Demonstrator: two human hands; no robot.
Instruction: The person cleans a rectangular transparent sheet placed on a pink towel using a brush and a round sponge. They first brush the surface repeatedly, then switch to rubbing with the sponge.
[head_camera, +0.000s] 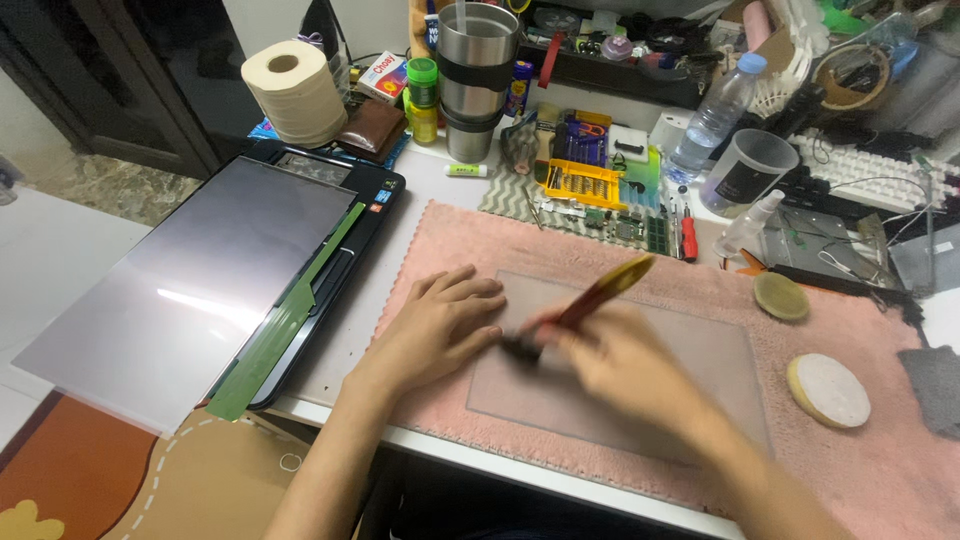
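Observation:
My right hand (620, 365) is blurred by motion and grips a brush with a red and yellow handle (600, 295); its dark bristle end (520, 349) touches a thin grey translucent panel (700, 350) lying on a pink fluffy mat (880, 460). My left hand (440, 325) lies flat with fingers spread on the panel's left edge, holding it down beside the bristles.
A laptop base with a grey sheet and green strip (200, 290) lies at left. Behind the mat are a tissue roll (297, 92), steel tumbler (474, 75), yellow screwdriver-bit case (583, 182), water bottle (715, 115), clear cup (748, 170). Two round pads (828, 390) rest at right.

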